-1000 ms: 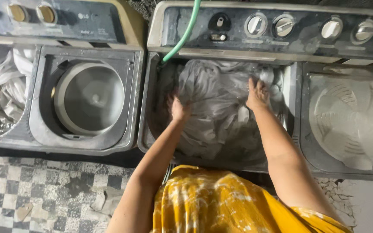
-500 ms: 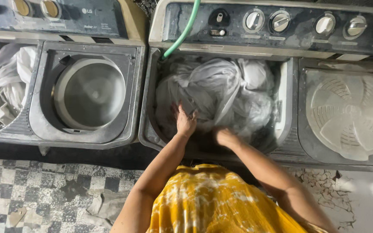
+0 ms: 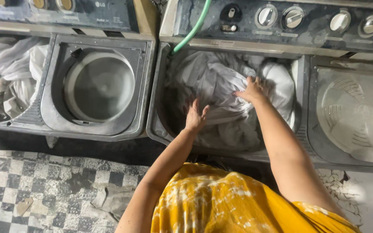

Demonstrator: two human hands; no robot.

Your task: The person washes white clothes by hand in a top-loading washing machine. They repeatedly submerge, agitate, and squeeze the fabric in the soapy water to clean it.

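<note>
A pile of white wet laundry (image 3: 221,82) fills the wash tub (image 3: 158,125) of the right-hand twin-tub washing machine. My left hand (image 3: 196,115) hovers with fingers spread over the near left side of the pile, at the dark gap beside it. My right hand (image 3: 251,89) lies flat on the top of the white cloth, fingers apart, pressing on it. A green hose (image 3: 191,31) hangs from the back into the tub's far left corner.
The right machine's spinner lid (image 3: 355,116) is to the right, knobs (image 3: 294,17) along the back panel. A second machine at left has an empty spinner drum (image 3: 98,86) and white clothes (image 3: 9,73). A rag (image 3: 113,200) lies on the checkered floor (image 3: 18,177).
My right hand moved from the near edge of the tub up onto the top of the laundry. My left hand shifted slightly toward me. The cloth pile has been turned and bunched.
</note>
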